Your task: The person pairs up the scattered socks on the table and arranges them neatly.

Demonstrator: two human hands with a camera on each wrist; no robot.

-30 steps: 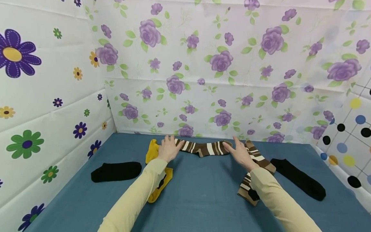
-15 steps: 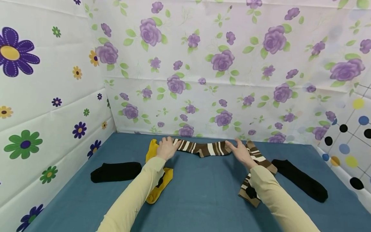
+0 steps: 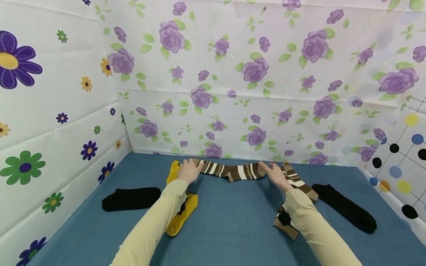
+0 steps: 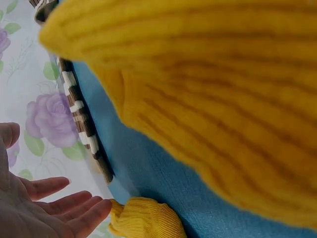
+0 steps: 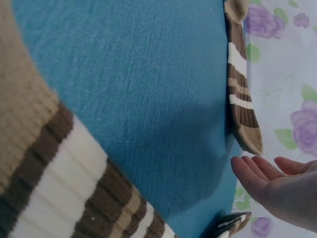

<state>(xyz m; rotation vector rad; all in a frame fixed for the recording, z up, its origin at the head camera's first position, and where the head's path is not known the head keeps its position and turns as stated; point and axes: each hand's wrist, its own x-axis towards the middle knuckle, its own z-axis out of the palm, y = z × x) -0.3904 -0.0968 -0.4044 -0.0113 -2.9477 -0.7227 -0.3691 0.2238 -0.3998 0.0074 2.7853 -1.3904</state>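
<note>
Across the back of the table lies a brown, white and tan striped sock (image 3: 229,171), stretched sideways. My left hand (image 3: 189,171) hovers at its left end, over a yellow sock (image 3: 183,220); its fingers look extended and hold nothing in the left wrist view, with the tips by the yellow sock's far end. Near the striped sock's right end is my right hand (image 3: 277,176), palm and relaxed fingers (image 5: 247,173) without anything in them. Beneath the right forearm a second striped sock (image 3: 296,181) lies bent, partly hidden by the sleeve, as is the yellow sock's middle by the left.
A black sock (image 3: 131,199) lies on the left of the blue cloth (image 3: 236,221), another black sock (image 3: 344,208) on the right. Dark round pieces show beside both wrists. Flower-printed sheets (image 3: 213,74) stand behind and to the left, a dotted sheet (image 3: 402,159) at right.
My left hand has drifted slightly left, showing more of the striped sock's left end. The right hand has shifted a little off that sock's right end. The socks lie as before.
</note>
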